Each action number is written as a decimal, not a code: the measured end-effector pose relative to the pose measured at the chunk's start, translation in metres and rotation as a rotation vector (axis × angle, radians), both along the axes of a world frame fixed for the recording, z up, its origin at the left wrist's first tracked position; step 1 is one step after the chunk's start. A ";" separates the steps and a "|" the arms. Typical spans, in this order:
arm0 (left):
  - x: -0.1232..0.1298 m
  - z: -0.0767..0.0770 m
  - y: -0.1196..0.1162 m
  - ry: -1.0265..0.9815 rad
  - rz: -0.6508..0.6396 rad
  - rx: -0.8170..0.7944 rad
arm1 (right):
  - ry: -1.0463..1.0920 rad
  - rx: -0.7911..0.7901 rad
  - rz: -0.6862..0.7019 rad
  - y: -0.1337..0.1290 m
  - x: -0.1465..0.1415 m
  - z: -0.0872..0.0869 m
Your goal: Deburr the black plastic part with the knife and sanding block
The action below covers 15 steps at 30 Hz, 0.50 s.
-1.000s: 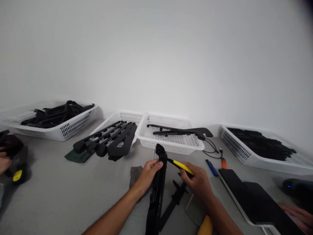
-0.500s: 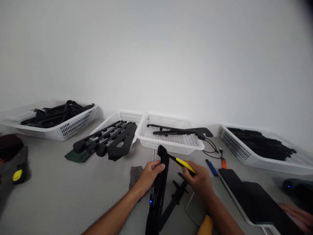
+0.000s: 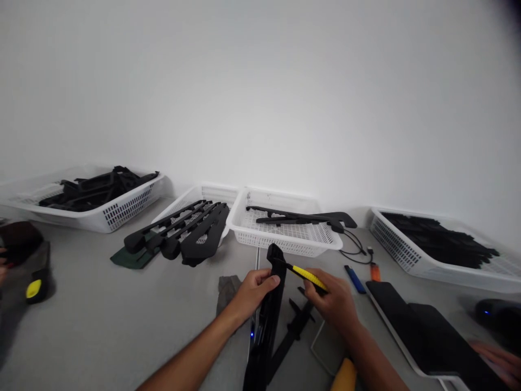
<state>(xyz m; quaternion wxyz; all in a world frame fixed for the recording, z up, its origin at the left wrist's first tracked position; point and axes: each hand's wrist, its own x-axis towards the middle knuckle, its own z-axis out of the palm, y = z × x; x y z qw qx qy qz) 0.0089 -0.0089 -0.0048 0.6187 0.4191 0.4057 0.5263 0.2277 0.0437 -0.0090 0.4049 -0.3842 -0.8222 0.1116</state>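
My left hand (image 3: 252,293) grips a long black plastic part (image 3: 266,331) near its upper end and holds it upright and tilted over the grey table. My right hand (image 3: 334,301) holds a yellow and black utility knife (image 3: 307,276), its tip touching the top of the black part. A smaller black part (image 3: 295,328) lies on the table just below my right hand. A grey cloth (image 3: 227,289) lies left of my left hand.
White baskets of black parts line the wall: far left (image 3: 122,209), centre-left (image 3: 207,191), centre (image 3: 293,244), right (image 3: 411,260). A blue lighter (image 3: 355,278) and an orange one (image 3: 375,271) lie near a cable. Other people's hands show at the left (image 3: 3,260) and lower right (image 3: 499,361) edges.
The black part and the knife have shifted slightly right and down together. The other person's hand at the left edge has pulled back out of view and returned.
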 end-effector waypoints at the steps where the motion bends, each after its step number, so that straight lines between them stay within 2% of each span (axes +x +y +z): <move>1: 0.000 0.000 0.000 0.004 0.000 0.001 | 0.000 0.006 0.000 0.001 0.000 0.000; 10: 0.001 0.005 -0.002 0.010 -0.016 0.010 | 0.010 0.067 -0.016 0.001 0.000 -0.003; 15: 0.000 -0.001 0.003 0.007 -0.024 0.017 | -0.009 0.048 -0.025 0.006 0.002 -0.006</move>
